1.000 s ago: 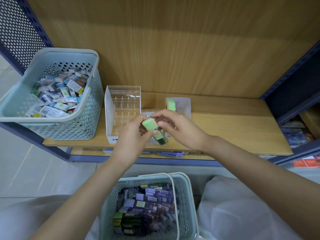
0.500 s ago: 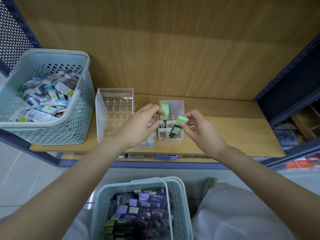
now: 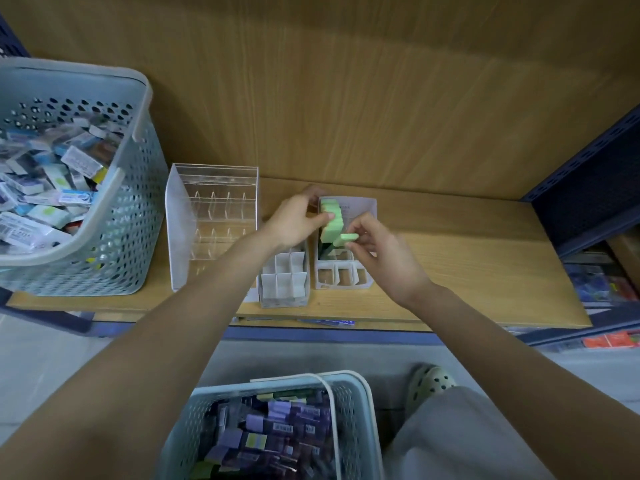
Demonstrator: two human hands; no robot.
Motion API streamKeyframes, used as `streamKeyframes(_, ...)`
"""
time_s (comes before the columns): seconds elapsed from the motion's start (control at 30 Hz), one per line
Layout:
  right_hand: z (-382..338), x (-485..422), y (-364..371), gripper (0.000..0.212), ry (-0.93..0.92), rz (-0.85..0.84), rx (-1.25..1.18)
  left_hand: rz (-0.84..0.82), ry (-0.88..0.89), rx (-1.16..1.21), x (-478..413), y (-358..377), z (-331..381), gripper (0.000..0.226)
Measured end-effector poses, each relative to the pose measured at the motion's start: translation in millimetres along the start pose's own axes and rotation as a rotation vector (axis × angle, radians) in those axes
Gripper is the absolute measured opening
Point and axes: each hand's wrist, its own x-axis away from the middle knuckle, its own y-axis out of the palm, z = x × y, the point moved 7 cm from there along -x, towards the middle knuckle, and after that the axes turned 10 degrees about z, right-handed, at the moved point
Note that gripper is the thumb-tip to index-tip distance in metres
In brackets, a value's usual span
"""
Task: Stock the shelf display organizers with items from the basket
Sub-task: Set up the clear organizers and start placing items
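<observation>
Centre frame: right hand (image 3: 384,252) pinches green box (image 3: 347,237) over white organizer (image 3: 362,209). Left hand (image 3: 294,221) grips green stack (image 3: 329,227) in organizer's back-left slot. Basket (image 3: 221,389) bottom centre.

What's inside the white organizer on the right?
Green items stand back left in the organizer; its front slots look empty. The left hand and right hand cover the middle slots.

Two baskets (image 3: 138,220) (image 3: 225,389), three organizers (image 3: 172,237) (image 3: 284,282) (image 3: 363,209)
</observation>
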Motion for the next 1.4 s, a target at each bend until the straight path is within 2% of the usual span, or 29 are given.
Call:
streamKeyframes(0.3,8,-8,21,0.017,-0.046,0.055,0.190,0.030,0.050,0.059,0,2,-7,0.036)
streamKeyframes(0.43,8,-4,21,0.017,-0.045,0.144,0.175,0.035,0.074,0.044,3,1,-4,0.037)
streamKeyframes(0.53,5,-5,22,0.014,-0.054,0.151,0.219,0.041,0.084,0.009,5,1,-2,0.039)
streamKeyframes(0.67,-4,-3,21,0.018,-0.100,0.111,0.391,0.032,0.083,-0.126,7,0,-2,0.042)
streamKeyframes(0.77,-9,2,22,0.028,-0.124,0.065,0.504,0.075,0.122,-0.465,13,-7,9,0.044)
streamKeyframes(0.87,-21,14,20,0.036,-0.207,0.053,0.580,0.206,0.229,-0.691,35,-27,34,0.038)
streamKeyframes(1.0,-44,41,3,0.025,-0.332,0.259,0.593,0.286,0.514,-0.707,104,-48,57,0.029)
streamKeyframes(1.1,-60,70,-1,0.016,-0.403,0.316,0.561,0.304,0.627,-0.746,166,-55,44,0.028)
streamKeyframes(1.2,-62,109,20,0.012,-0.400,0.246,0.447,0.192,0.581,-0.752,213,-44,7,0.028)
streamKeyframes(1.27,-59,139,48,0.018,-0.352,0.128,0.379,0.109,0.478,-0.741,234,-30,-26,0.026)
streamKeyframes(1.4,-36,201,120,0.026,-0.137,-0.311,0.300,-0.079,0.193,-0.642,272,-1,-99,0.021)
